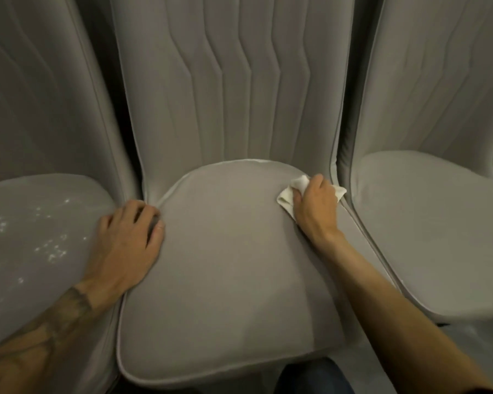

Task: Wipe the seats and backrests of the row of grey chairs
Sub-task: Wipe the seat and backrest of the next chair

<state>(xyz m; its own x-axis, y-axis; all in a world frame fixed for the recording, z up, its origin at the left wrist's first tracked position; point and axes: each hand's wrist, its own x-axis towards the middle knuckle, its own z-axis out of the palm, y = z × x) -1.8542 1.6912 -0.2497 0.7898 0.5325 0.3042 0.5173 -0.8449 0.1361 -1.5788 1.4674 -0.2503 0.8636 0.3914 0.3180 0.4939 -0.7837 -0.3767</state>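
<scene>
Nearest the person, at the left edge of the middle seat, the left hand rests with loosely bent fingers, holding nothing. Farther, at its back right corner, the right hand grips a white cloth on the seat, just below the ribbed backrest.

Three grey padded fabric chairs span the frame side by side. The left hand lies on the middle seat at its left edge. A white crumpled cloth lies under the right hand at the seat's upper right.

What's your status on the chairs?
Right hand grips white cloth at middle seat's rear right. Left hand rests on its left edge. No obstruction; left seat speckled.
</scene>
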